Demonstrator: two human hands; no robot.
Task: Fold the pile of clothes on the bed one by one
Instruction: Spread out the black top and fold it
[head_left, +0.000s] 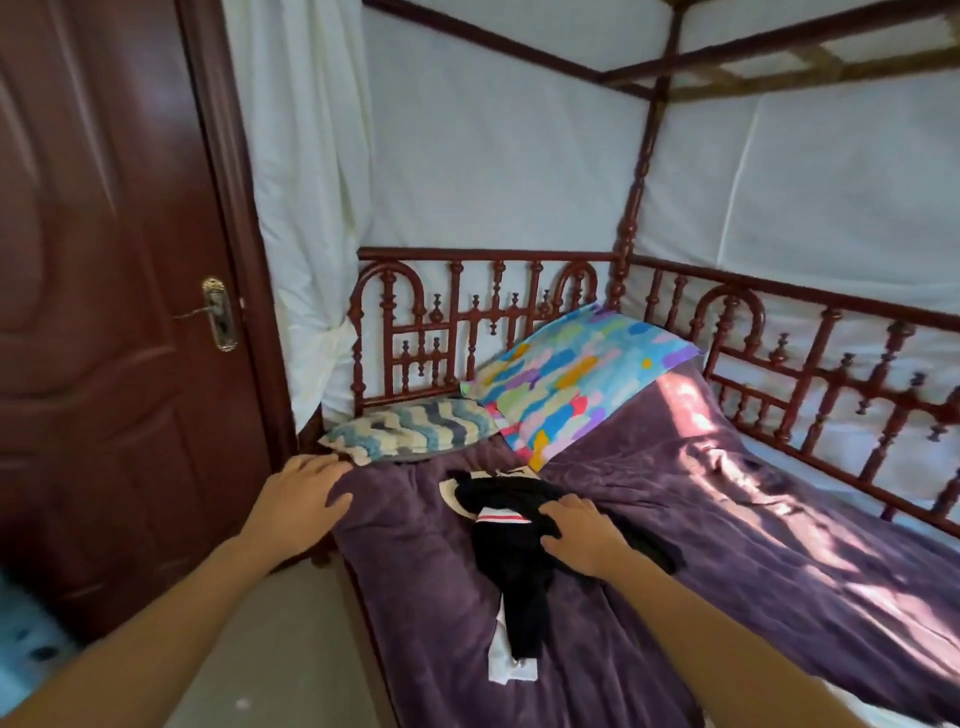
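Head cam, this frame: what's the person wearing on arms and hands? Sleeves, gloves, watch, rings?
Nothing visible. The left hand and right hand have no gloves. The left forearm and right forearm are uncovered to the frame edge, with no sleeve in view. No watch, bracelet or ring shows, though the image is soft and a thin ring could be missed.
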